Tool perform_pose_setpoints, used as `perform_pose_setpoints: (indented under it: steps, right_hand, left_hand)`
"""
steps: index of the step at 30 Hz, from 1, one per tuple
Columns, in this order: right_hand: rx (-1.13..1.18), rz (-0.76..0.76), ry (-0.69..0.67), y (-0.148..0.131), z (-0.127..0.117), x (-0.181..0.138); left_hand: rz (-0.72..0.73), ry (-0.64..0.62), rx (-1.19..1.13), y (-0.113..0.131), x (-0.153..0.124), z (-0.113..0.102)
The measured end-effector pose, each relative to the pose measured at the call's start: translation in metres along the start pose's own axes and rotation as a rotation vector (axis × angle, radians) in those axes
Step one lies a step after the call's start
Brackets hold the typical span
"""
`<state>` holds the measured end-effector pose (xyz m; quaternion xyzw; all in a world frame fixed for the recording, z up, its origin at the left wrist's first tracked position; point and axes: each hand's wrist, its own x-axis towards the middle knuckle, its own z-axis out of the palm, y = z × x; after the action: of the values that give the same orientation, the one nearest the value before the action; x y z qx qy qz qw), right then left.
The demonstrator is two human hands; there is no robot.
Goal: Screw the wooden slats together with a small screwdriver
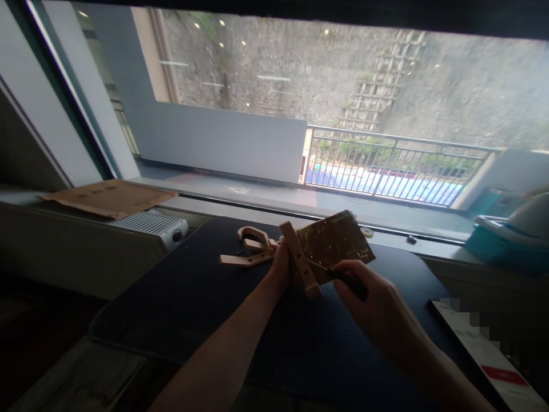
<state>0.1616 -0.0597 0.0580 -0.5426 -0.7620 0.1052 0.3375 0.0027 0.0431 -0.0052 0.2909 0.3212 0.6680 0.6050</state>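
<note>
My left hand [281,268] is closed on a wooden bar [295,252] with dark holes along it, its fingers partly hidden behind the wood. Against the bar's far side is a flat, shiny brown panel [337,243], tilted up off the table. In my right hand [364,289] is a screwdriver [349,284] with a dark handle. Its thin shaft points left at the bar, near one of the holes. Left of my left hand, curved wooden pieces [253,234] and a straight wooden piece [238,261] lie on the table, with small dark screws [242,252] among them.
The dark table [180,303] stands against a window sill. A brown cardboard piece [107,197] lies over a white slatted unit [148,223] at left. At right are a teal bin [493,243], a small dark object [411,240] and a roll of tape [367,232].
</note>
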Motion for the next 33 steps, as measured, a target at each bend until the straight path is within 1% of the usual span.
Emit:
perform_pose_setpoints:
  steps: [3, 5, 8, 12, 19, 26, 29, 33]
  right_hand:
    - [0.013, -0.033, 0.03, 0.013, 0.009, -0.012]
    - [-0.001, -0.068, 0.046, 0.018, 0.013, -0.017]
    - [-0.03, -0.111, 0.05, 0.02, 0.013, -0.021]
    - [-0.046, -0.118, 0.038, 0.018, 0.01, -0.021]
    - [-0.02, -0.115, 0.035, 0.012, 0.007, -0.02]
    - [-0.067, -0.211, 0.138, 0.005, -0.006, -0.014]
    - [-0.089, -0.237, 0.139, 0.003, -0.007, -0.011]
    - [-0.094, -0.249, 0.114, 0.002, -0.005, -0.007]
  left_hand:
    - [-0.139, -0.094, -0.035, -0.003, -0.002, 0.003]
    - [-0.195, -0.121, -0.05, -0.007, -0.003, 0.004]
    - [-0.25, -0.137, -0.054, -0.01, -0.003, 0.005]
    - [-0.285, -0.135, -0.049, -0.01, -0.002, 0.004]
    - [-0.291, -0.138, -0.049, -0.009, -0.002, 0.003]
    - [-0.279, -0.17, -0.01, -0.01, -0.002, 0.003]
    - [-0.238, -0.152, 0.012, -0.01, -0.003, 0.003]
    - [-0.128, -0.089, 0.039, -0.011, -0.003, 0.002]
